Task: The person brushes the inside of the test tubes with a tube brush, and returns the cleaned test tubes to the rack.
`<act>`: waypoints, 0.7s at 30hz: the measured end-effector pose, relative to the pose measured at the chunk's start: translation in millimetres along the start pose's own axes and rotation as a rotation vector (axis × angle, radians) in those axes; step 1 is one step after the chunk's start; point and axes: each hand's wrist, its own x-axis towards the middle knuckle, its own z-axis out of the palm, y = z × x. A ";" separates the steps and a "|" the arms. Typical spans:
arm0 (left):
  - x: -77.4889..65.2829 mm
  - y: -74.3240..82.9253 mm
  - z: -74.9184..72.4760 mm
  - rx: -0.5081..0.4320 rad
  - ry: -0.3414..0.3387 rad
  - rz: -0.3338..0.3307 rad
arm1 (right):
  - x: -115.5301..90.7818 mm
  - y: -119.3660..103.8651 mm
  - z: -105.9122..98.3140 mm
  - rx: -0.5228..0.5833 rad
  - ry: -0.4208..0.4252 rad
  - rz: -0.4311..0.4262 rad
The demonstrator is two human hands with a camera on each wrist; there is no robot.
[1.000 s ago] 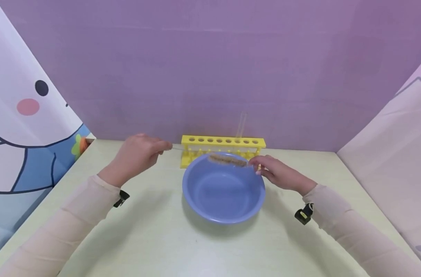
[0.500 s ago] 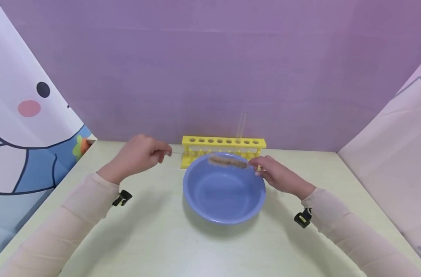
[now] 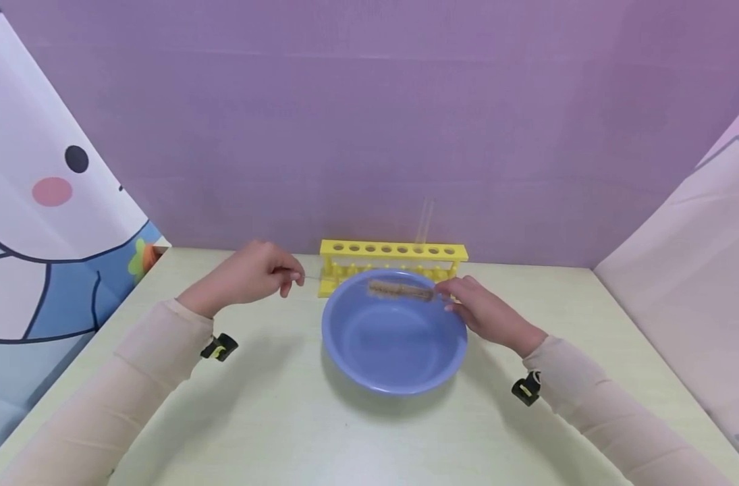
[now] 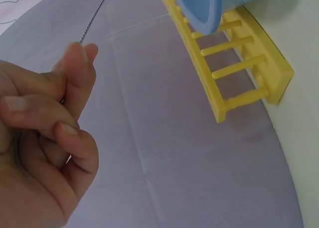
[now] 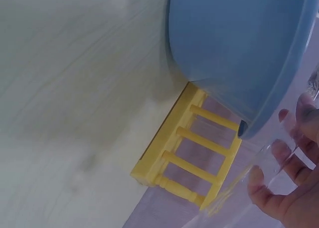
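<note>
My left hand point(image 3: 254, 273) pinches the thin twisted-wire handle point(image 4: 94, 17) of a test tube brush between thumb and fingers, its other fingers curled. The brush's brown bristles point(image 3: 399, 290) lie level over the far part of a blue basin point(image 3: 393, 344). At the basin's far right rim, my right hand point(image 3: 487, 314) holds a clear test tube point(image 5: 266, 161) in its fingertips. Fingers show through the clear wall in the right wrist view. The bristles reach up to these fingers and look narrower at that end. Most of the tube is hard to make out in the head view.
A yellow test tube rack point(image 3: 393, 250) stands behind the basin, against the purple backdrop point(image 3: 369, 135). One upright clear test tube point(image 3: 424, 219) sits in its right half. The pale tabletop point(image 3: 357, 439) spreads in front.
My left hand has dropped slightly and shifted a little right, keeping the brush handle. The brush and my right hand have sunk slightly. The basin and rack stay in place.
</note>
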 end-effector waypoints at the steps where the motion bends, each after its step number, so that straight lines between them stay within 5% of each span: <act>1: 0.2 -0.2 0.6 -0.003 -0.010 -0.001 | -0.3 0.1 1.1 -0.009 0.005 -0.002; 21: 10.7 1.5 8.6 -0.074 -0.073 -0.050 | -2.0 -8.5 7.6 -0.122 0.153 0.041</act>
